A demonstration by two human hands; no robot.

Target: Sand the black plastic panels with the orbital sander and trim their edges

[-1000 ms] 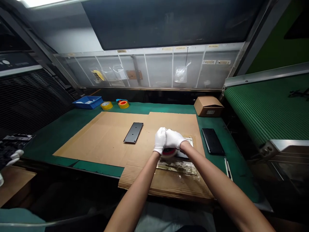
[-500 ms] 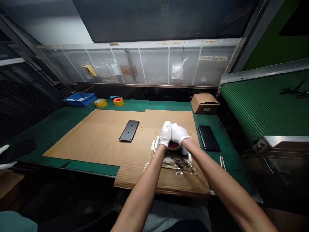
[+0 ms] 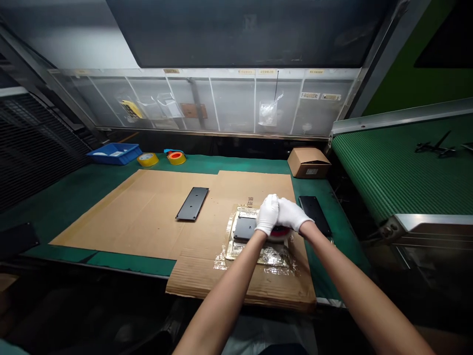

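Both of my hands wear white gloves and meet over a red round object (image 3: pixel 280 232) that rests on a dark flat plate (image 3: pixel 244 228). My left hand (image 3: pixel 267 214) and my right hand (image 3: pixel 290 214) are closed on that red object, touching each other. The plate lies in a shiny clear plastic wrap (image 3: pixel 258 254) on the brown cardboard sheet (image 3: pixel 148 217). I cannot make out what the red object is.
A second dark plate (image 3: pixel 192 203) lies on the cardboard to the left. A black flat slab (image 3: pixel 315 222) rests on the green mat at right, behind it a small cardboard box (image 3: pixel 308 162). Two tape rolls (image 3: pixel 148 159) and a blue tray (image 3: pixel 114 153) stand at back left. A green conveyor (image 3: pixel 399 162) runs at right.
My two hands with the red object have slid to the right across the plate, baring its left part. The camera view has shifted, and the gloved hand at far left is out of view.
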